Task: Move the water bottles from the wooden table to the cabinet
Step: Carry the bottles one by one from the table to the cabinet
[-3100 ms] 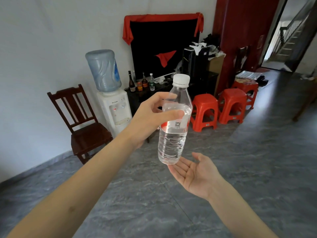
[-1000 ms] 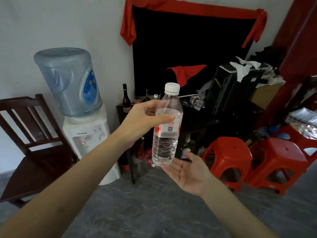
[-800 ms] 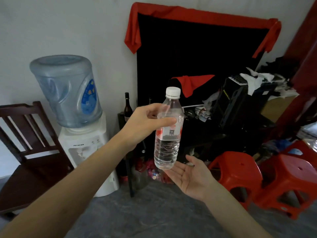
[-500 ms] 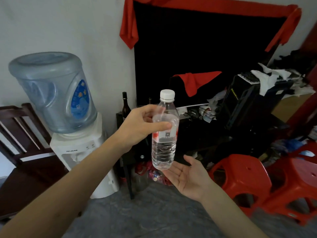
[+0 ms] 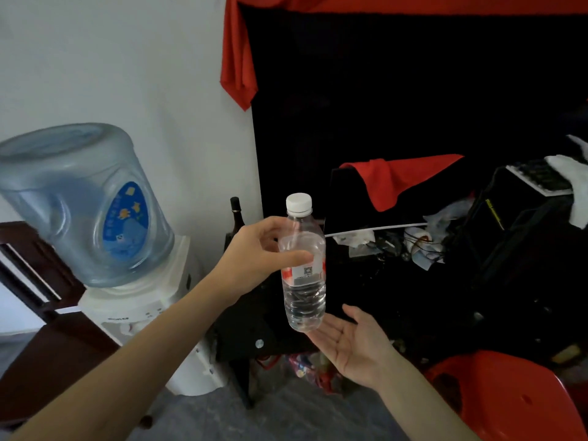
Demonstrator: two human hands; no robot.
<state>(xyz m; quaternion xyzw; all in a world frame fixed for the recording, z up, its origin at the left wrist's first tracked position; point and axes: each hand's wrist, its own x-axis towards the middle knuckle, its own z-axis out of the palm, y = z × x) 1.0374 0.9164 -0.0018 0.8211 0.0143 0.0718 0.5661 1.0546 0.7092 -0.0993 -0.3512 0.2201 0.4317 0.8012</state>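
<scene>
My left hand [image 5: 254,256] grips a clear water bottle [image 5: 304,291] with a white cap and a red and white label, holding it upright in the air by its upper half. My right hand [image 5: 353,342] lies palm up with straight fingers just under the bottle's base; whether it touches the base I cannot tell. Right behind the bottle stands the dark cabinet [image 5: 254,326], its top crowded with clutter.
A water dispenser [image 5: 136,313] with a big blue jug stands left of the cabinet, with a dark wooden chair [image 5: 38,345] beside it. A dark glass bottle [image 5: 236,214] sits on the cabinet's left end. A red plastic stool [image 5: 515,399] is at lower right.
The view has come closer to the cabinet and dispenser. Both hands keep the same hold and pose around the bottle.
</scene>
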